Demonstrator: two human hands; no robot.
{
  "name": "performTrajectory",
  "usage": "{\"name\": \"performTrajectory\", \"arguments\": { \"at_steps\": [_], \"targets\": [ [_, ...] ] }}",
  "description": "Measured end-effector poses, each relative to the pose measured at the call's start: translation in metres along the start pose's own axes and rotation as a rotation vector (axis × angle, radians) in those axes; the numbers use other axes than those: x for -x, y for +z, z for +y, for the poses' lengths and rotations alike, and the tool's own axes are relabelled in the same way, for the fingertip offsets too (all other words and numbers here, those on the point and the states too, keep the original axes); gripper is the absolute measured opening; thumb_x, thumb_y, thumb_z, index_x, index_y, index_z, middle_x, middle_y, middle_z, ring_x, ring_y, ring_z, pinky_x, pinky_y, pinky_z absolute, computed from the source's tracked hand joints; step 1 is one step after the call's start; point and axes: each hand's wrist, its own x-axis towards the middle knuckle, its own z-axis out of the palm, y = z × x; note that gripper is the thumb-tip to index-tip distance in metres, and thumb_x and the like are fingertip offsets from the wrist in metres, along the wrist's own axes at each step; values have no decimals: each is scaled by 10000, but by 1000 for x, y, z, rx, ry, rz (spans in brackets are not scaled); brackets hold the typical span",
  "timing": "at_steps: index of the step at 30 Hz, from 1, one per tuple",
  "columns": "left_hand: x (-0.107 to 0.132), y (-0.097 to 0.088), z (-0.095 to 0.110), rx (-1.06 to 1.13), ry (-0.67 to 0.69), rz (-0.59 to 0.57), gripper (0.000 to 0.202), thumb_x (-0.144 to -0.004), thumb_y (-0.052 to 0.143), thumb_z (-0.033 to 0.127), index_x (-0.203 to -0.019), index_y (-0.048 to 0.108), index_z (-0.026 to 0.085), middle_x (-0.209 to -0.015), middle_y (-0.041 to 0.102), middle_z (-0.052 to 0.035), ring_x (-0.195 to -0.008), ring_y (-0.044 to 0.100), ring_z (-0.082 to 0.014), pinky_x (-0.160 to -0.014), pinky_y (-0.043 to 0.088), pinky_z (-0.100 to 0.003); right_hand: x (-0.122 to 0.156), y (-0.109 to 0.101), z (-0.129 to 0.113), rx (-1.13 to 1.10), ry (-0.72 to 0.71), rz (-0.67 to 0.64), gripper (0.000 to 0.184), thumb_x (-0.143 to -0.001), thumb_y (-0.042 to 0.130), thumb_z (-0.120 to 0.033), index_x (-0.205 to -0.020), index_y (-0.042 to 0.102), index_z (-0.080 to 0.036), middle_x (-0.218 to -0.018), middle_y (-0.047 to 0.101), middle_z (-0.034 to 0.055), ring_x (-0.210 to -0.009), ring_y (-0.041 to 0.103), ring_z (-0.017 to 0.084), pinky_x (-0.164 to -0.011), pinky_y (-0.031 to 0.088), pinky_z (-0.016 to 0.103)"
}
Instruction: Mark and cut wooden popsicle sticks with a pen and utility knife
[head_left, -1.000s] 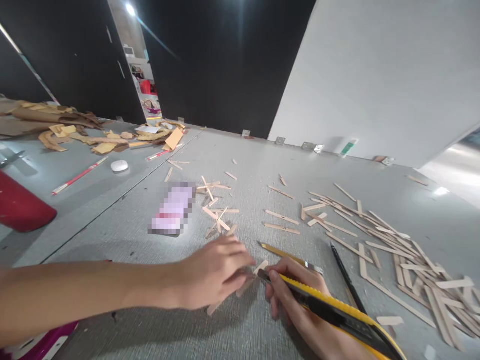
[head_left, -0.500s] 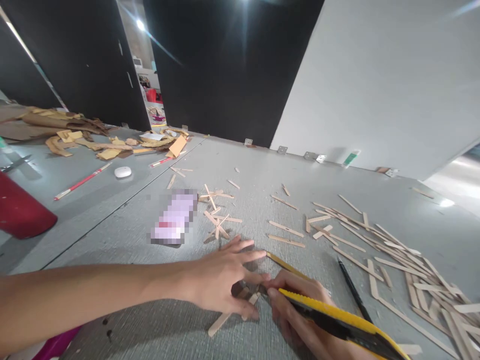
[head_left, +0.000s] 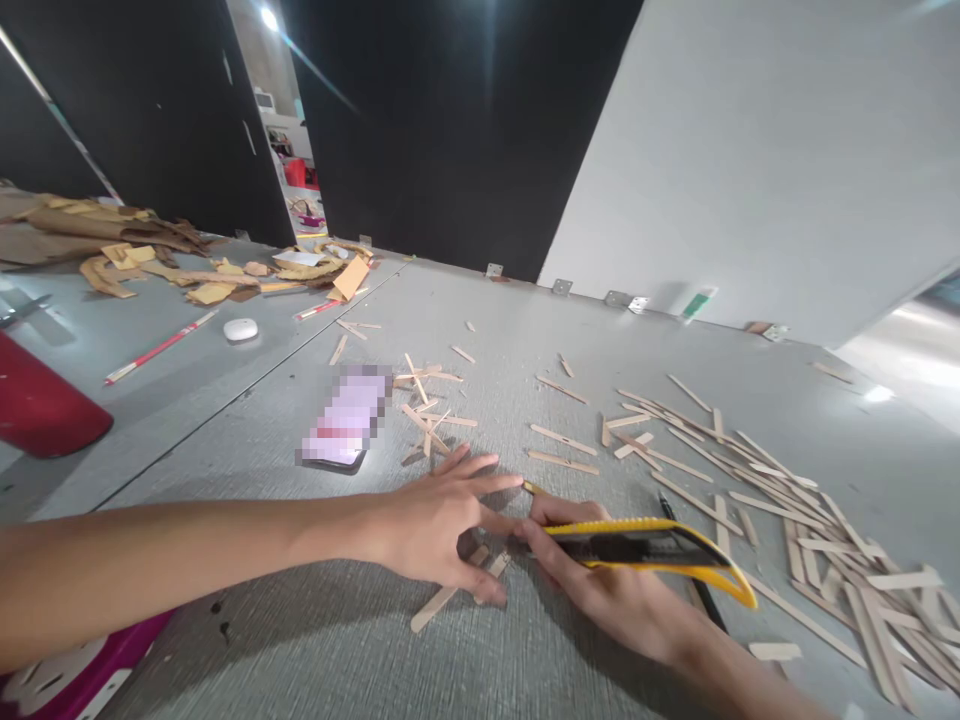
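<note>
My left hand (head_left: 435, 530) lies spread on the grey table, fingers apart. Beneath its thumb and palm are short wooden craft sticks (head_left: 433, 608), partly hidden by the hand. Close beside its fingertips, my right hand (head_left: 592, 580) is closed around a yellow and black utility knife (head_left: 645, 545). The knife's front end points left toward the left index finger, and its blade tip cannot be made out. A narrow yellowish strip (head_left: 529, 487) shows between the left fingertip and the right hand.
Many loose craft sticks (head_left: 810, 530) are heaped at the right, near a black pen (head_left: 709, 605). A phone (head_left: 349, 415) and crossed stick pieces (head_left: 427, 420) lie beyond my left hand. A red object (head_left: 45, 400), white case (head_left: 241, 330) and paper scraps (head_left: 217, 285) are at the left.
The knife's handle has swung upward and now lies closer to level, with the right wrist turned. My left hand keeps its spread pose; the whole view has shifted slightly.
</note>
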Motion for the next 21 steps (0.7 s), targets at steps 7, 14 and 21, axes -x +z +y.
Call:
{"name": "performTrajectory", "arguments": {
  "at_steps": [7,14,21],
  "targets": [
    [-1,1,0,-21,34,48,643,-859,708,697,-1412,637,378,-1702,310,-91,-1593,132,-441,-1206,85,-790,-17,-10,-5,-177,36,-188,411,-1093,401,-429,-729,465,-251,-699,506,-35,-631,516,155,-666,510,331],
    [2,7,1,-52,49,73,545,-878,724,627,-1352,679,362,-1699,319,-85,-1587,150,-451,-1178,116,-829,-15,-9,-10,-221,29,-191,413,-1083,430,-408,-700,512,-278,-670,549,-11,-652,529,193,-764,538,412],
    [3,3,6,-47,39,65,505,-890,725,602,-1334,684,363,-1713,288,-81,-1592,114,-452,-1177,89,-827,-3,5,-22,-112,76,-10,318,-1033,513,-392,-741,559,-277,-690,589,-4,-636,545,201,-642,530,394]
  ]
}}
